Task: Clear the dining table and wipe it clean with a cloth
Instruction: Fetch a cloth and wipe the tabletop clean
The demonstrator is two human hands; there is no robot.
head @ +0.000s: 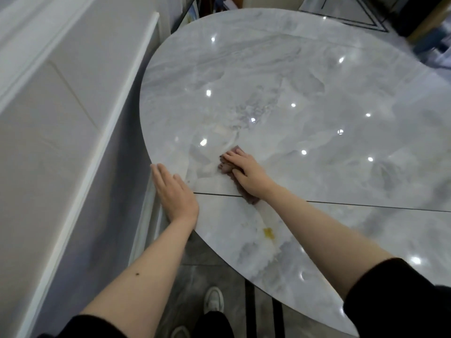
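A round, glossy grey marble dining table (pixel 305 89) fills the view, with a thin dark seam running across its near part. My right hand (pixel 246 173) lies flat on a small mauve cloth (pixel 246 197) and presses it on the tabletop near the left edge. The cloth shows beyond the fingertips and below the wrist. My left hand (pixel 174 192) rests with straight fingers on the table's left rim, holding nothing. A yellow stain (pixel 268 232) sits on the marble close to the near edge, below the right forearm.
A white panelled wall (pixel 61 118) runs close along the table's left side, leaving a narrow gap. My white shoe (pixel 214 300) stands on the grey tiled floor below the near rim. Dark furniture (pixel 419 15) shows at the far right.
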